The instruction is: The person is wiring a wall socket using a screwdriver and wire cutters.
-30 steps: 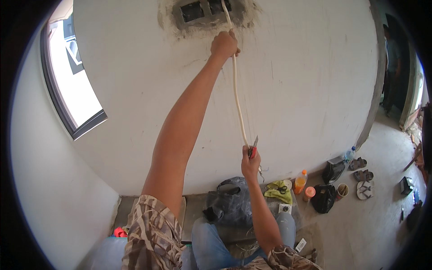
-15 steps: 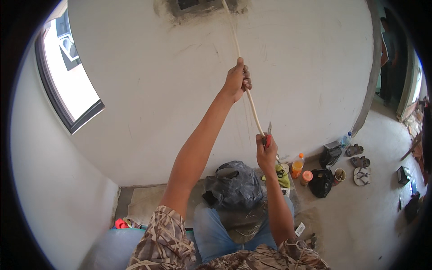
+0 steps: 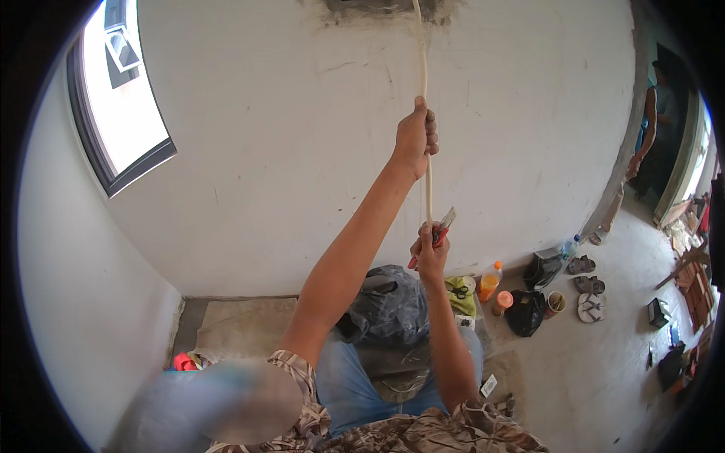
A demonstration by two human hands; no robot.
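An off-white cable point(image 3: 424, 64) comes down from a dark opening point(image 3: 370, 6) high in the wall. My left hand point(image 3: 414, 140) is closed round it at arm's length, in front of the wall. Lower down, my right hand point(image 3: 431, 255) grips the cable's lower stretch together with a red-handled utility knife point(image 3: 440, 236). The knife's blade sticks out up and to the right, just beside the cable. Where the cable ends is hidden by my right fingers.
Below me lie a dark plastic bag point(image 3: 389, 306) and a green cloth point(image 3: 461, 296) with scissors. Rightward stand an orange drink bottle point(image 3: 490, 282), a black bag point(image 3: 526, 313), a cup point(image 3: 555, 303) and sandals point(image 3: 591, 308). A person point(image 3: 655, 124) stands at the doorway.
The view has shifted, and the cable now hangs straighter between my hands. My right hand has turned the knife so its blade leans further right. A blurred rounded shape has appeared at lower left.
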